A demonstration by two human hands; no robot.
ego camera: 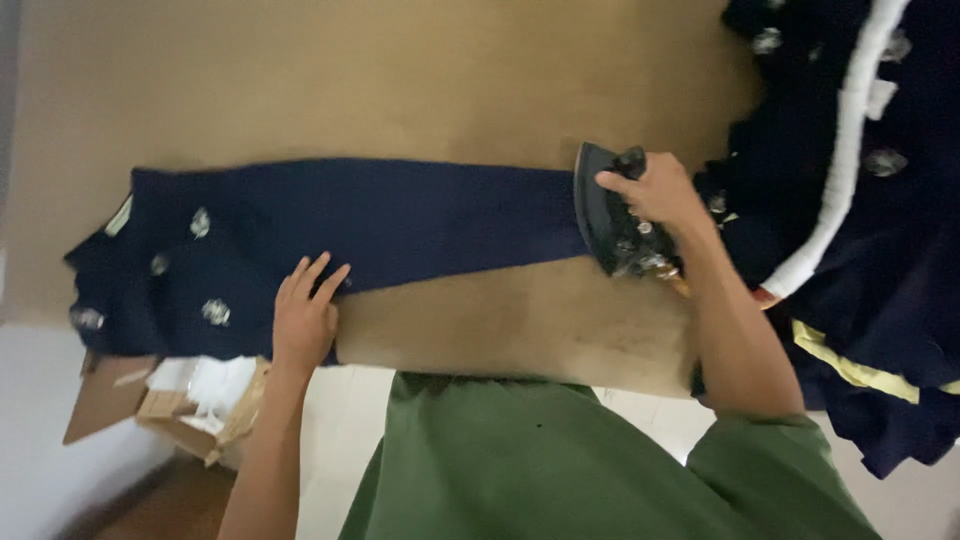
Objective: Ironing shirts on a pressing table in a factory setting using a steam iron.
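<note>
Right hand (658, 190) on one iron (610, 215)

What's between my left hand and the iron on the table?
In the head view, only a flat stretch of the navy garment lies between the left hand and the iron.

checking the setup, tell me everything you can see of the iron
The iron is dark, nearly black, wedge-shaped with a pointed nose, and looks like heavy metal. It rests on the right end of the navy garment laid flat on the brown table. The right hand grips its handle from above; nothing else touches it.
</note>
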